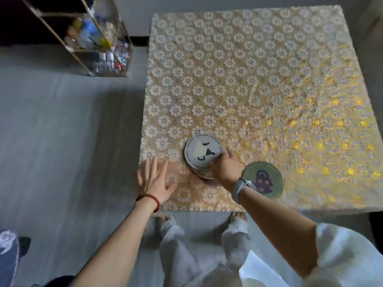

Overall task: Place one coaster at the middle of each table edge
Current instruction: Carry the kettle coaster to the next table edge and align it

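A stack of round coasters (202,152) sits near the table's front left corner; its top one is white with a pale cup drawing. My right hand (226,168) grips the stack's near right rim, fingers curled on it. A single green coaster (267,183) with a dark purple figure lies flat by the front edge, partly hidden behind my right wrist. My left hand (154,183) rests flat with fingers spread on the tablecloth at the front left corner, holding nothing. The table (269,79) wears a gold cloth with white flowers.
A glass and gold-framed shelf (99,44) with bottles stands on the grey floor at the back left. My legs and feet (203,235) are under the table's front edge. A dark object (10,255) lies at the lower left.
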A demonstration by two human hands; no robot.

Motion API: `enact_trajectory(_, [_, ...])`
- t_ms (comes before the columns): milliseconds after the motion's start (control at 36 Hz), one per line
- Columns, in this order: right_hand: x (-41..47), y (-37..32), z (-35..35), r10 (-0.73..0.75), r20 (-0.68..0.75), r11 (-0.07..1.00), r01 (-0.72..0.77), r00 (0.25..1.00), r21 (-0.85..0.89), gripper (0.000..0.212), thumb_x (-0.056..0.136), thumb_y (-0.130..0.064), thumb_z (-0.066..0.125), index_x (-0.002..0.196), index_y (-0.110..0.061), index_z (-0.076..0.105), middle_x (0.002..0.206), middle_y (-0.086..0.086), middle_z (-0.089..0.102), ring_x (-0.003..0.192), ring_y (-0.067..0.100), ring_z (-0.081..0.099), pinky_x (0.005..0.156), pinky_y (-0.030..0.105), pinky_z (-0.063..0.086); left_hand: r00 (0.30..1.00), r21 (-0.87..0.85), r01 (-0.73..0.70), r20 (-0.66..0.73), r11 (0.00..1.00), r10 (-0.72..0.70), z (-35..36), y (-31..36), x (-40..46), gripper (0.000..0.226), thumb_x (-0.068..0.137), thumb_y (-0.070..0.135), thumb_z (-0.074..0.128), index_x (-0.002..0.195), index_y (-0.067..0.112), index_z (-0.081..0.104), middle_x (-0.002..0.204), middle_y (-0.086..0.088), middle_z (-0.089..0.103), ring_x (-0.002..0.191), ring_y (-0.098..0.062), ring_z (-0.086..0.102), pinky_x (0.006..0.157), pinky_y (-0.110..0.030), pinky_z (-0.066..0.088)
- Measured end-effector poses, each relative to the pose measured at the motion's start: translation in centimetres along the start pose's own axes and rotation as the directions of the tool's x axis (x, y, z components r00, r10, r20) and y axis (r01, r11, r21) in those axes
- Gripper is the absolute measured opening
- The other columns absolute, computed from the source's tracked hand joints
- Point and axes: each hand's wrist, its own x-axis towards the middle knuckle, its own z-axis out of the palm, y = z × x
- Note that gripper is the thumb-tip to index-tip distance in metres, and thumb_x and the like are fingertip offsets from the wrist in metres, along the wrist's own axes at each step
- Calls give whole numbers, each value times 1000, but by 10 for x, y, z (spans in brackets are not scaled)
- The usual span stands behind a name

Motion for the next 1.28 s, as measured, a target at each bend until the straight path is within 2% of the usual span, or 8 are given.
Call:
enact_trajectory(111, [0, -21, 23, 211, -143, 977, -214, 967, -5, 67, 78, -32, 61, 130, -5, 29, 134, 18, 34, 120, 37, 35, 99, 47, 34, 991, 22, -127, 52, 992, 126, 4, -25, 4, 81, 79, 70, 29, 138, 38, -16, 149, 1, -32, 135, -24, -30, 110, -58, -6])
enact_trajectory(250, [3, -38, 36, 370, -324, 925, -315, 870, 211, 60, 71, -15, 67, 119, -2, 34, 126, 22, 40, 116, 39, 39, 97, 50, 38, 962, -24, -233, 144, 972, 234, -5, -38, 9, 86, 80, 58, 48, 139, 39, -12, 149, 4, -31, 135, -23, -30, 107, -65, 0])
enact_trajectory(389, [-8, -57, 40, 201, -507, 962, -72, 838, 262, 31, 72, -1, 58, 99, 0, 42, 98, 20, 47, 95, 34, 45, 79, 49, 42, 909, -64, -349, 218, 935, 354, -29, -56, 21, 72, 84, 37, 53, 141, 35, 10, 154, 7, -10, 139, -22, -13, 109, -61, 8])
enact_trajectory(472, [-21, -82, 43, 124, -589, 949, 78, 798, 306, 8, 76, -11, 49, 75, -18, 46, 70, 6, 51, 67, 16, 49, 56, 26, 42, 892, -81, -406, 181, 910, 414, -46, -67, 29, 54, 87, 34, 46, 137, 25, 28, 152, 4, 14, 137, -20, 5, 110, -57, 16])
enact_trajectory(722, [-3, -160, 55, -198, -533, 888, 381, 823, 259, 24, 87, 1, 44, 110, -1, 51, 105, 14, 59, 89, 20, 53, 69, 25, 45, 916, -199, -390, 19, 899, 402, -113, -114, 81, 37, 89, 22, 45, 126, 19, 47, 132, -4, 47, 124, -25, 41, 109, -47, 30])
enact_trajectory(889, [53, -209, 54, -19, -489, 749, 337, 872, 571, 29, 86, 1, 47, 111, -10, 54, 108, 1, 58, 96, 10, 54, 74, 12, 51, 930, -325, -350, -5, 879, 368, -164, -123, 143, 38, 88, 20, 52, 125, 13, 48, 126, -9, 52, 115, -25, 49, 99, -31, 38])
enact_trajectory(1028, [90, -235, 47, 109, -384, 643, 230, 917, 730, 36, 85, 6, 43, 116, -10, 52, 110, -3, 51, 103, 10, 47, 92, 35, 50, 949, -451, -256, 53, 855, 312, -208, -113, 197, 43, 85, 19, 57, 126, 13, 45, 127, -11, 51, 109, -22, 52, 99, -35, 42])
enact_trajectory(1278, [113, -248, 33, 271, -300, 516, 125, 915, 848, 33, 86, -1, 46, 115, -14, 55, 110, 1, 58, 106, 19, 52, 93, 40, 48, 878, -354, -377, 159, 856, 452, -243, -87, 263, 40, 86, 23, 57, 124, 17, 48, 127, -6, 53, 108, -17, 53, 91, -26, 39])
